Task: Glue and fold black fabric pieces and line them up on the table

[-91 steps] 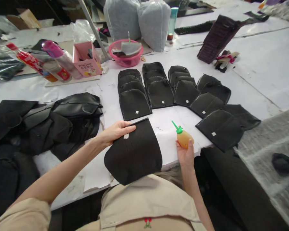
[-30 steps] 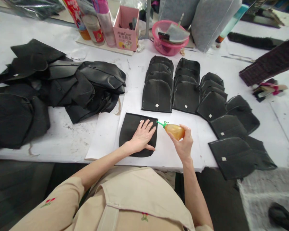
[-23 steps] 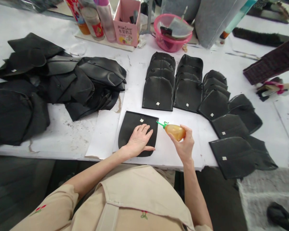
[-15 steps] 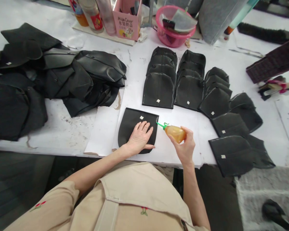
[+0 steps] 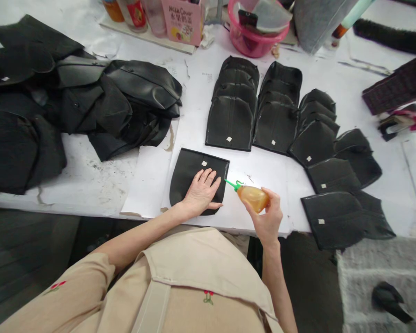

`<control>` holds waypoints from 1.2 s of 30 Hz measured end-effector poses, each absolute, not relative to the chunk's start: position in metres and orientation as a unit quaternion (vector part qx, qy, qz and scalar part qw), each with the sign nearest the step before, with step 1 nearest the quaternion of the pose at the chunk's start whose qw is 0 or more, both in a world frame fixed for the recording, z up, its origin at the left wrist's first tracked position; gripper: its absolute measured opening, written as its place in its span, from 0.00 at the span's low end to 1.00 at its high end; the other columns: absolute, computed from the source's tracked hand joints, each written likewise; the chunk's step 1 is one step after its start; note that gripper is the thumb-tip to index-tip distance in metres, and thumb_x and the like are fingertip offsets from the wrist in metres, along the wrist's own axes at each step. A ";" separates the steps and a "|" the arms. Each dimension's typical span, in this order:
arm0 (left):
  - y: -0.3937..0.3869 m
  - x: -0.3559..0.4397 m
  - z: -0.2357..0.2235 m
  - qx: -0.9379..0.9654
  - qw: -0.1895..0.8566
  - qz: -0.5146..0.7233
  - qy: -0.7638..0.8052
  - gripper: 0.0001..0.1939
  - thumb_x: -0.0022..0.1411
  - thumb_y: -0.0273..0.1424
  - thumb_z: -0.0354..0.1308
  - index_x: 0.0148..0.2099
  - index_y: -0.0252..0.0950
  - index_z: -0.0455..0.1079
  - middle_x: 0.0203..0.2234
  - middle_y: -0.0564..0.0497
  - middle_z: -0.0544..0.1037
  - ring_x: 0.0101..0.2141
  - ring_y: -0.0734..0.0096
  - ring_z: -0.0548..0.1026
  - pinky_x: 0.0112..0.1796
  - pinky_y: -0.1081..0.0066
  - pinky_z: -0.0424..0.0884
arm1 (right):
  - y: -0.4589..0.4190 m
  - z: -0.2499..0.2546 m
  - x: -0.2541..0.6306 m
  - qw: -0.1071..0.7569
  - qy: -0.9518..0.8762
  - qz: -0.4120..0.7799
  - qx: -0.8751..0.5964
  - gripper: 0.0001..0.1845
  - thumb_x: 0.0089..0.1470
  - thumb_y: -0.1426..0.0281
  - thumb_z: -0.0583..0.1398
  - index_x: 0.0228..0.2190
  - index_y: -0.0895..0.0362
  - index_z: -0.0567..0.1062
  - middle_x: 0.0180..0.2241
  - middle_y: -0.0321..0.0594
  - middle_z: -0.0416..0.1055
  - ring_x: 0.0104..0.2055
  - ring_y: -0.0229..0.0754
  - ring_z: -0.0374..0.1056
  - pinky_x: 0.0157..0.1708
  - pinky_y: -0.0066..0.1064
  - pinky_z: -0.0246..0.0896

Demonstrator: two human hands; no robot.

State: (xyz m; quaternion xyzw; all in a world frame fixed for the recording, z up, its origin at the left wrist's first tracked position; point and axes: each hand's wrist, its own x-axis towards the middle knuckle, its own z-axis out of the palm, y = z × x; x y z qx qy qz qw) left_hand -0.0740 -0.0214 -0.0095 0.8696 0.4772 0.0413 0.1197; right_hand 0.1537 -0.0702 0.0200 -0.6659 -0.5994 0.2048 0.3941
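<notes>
A black, round-bottomed leather-like piece with a small white tag lies flat on white paper at the table's front. My left hand presses on it, fingers spread. In my right hand is a glue bottle, amber and tilted, with a thin green nozzle. The nozzle tip meets the piece's right edge, where a pale wet-looking line runs near the upper right corner. Palm and fingers hide the piece's lower middle.
Overlapping rows of similar black pieces fan out behind and to the right. On the left lies a heap of black pieces. A pink basin, a pink box and bottles stand at the back. A dark upright block is at right.
The black piece went from being held up in my left hand to flat on the table. The nozzle came to its right edge and has since slid down along it, towards me.
</notes>
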 end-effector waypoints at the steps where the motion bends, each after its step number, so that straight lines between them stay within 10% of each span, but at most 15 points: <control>1: -0.022 -0.074 -0.010 0.870 0.116 0.043 0.478 0.45 0.54 0.53 0.67 0.63 0.26 0.67 0.62 0.29 0.66 0.64 0.39 0.60 0.64 0.47 0.53 | -0.072 0.020 0.154 0.393 -0.601 0.202 -0.666 0.30 0.49 0.57 0.71 0.51 0.53 0.70 0.46 0.42 0.72 0.49 0.49 0.71 0.50 0.43 0.70; 36: -0.013 -0.100 -0.007 0.883 0.237 0.062 0.401 0.53 0.43 0.49 0.76 0.65 0.28 0.62 0.67 0.25 0.57 0.69 0.38 0.51 0.66 0.43 0.50 | -0.123 0.029 0.151 0.377 -0.591 0.213 -0.681 0.30 0.50 0.61 0.71 0.51 0.54 0.70 0.45 0.42 0.72 0.47 0.47 0.71 0.44 0.37 0.71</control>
